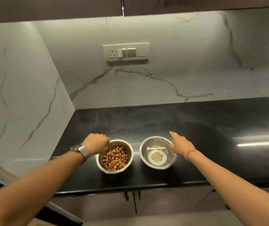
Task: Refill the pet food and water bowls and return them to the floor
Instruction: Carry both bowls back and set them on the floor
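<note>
2 bowls: food bowl (115, 156) | water bowl (158, 152) | 2 hands: left hand (96, 144), right hand (180, 141)

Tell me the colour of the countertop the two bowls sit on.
Glossy black, with faint grey mottling; the countertop shows in the head view.

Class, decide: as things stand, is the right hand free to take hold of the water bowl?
Probably yes. The right hand, fingers spread, is already at the right rim of the water bowl, and nothing lies between them. The food bowl stands apart on the counter.
</note>
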